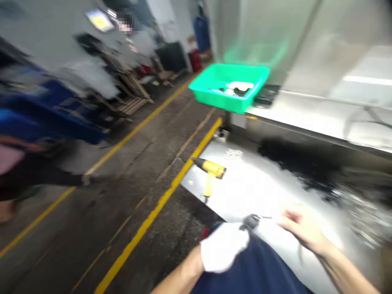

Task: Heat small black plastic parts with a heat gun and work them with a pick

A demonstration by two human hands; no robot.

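Observation:
My left hand (pixel 225 248) wears a white glove and is closed around a small dark grey part (pixel 251 221), close to my dark blue clothing. A thin dark rod sticks out from the part towards the right. To the right, over the shiny metal work surface (pixel 263 183), is my bare right hand (pixel 301 226), with its fingers curled in near the thumb. It is apart from the rod's end, and blur hides whether anything small is between the fingers. Beyond my hands, a yellow heat gun (pixel 212 171) with a black nozzle lies on the metal surface.
A green plastic bin (pixel 199 94) with white and dark parts sits at the end of a raised shelf (pixel 321 118). Beneath the shelf lie a dark heap (pixel 297 163) and blurred clear pieces (pixel 363 212). Yellow lines mark the floor at left, where people and carts appear.

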